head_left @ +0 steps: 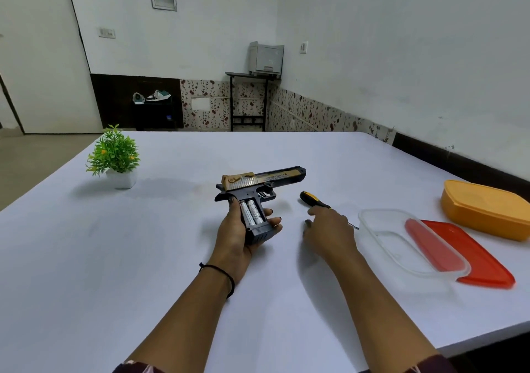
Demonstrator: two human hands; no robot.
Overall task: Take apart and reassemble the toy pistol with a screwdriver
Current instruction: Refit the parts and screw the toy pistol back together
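Observation:
A black and gold toy pistol [259,183] is held above the white table [172,229], barrel pointing right. My left hand [242,236] grips its handle from below. The grip cover is off, and two silver batteries [251,211] show in the open handle. A screwdriver [314,200] with a black and yellow handle lies on the table just right of the pistol. My right hand [329,230] hovers over its shaft with fingers loosely bent, index finger pointing toward the handle; whether it touches the tool I cannot tell.
A clear plastic container [407,240] sits to the right, overlapping a red lid [481,260]. An orange lidded box [487,209] stands behind them near the right edge. A small potted plant [116,157] stands at the far left of the table.

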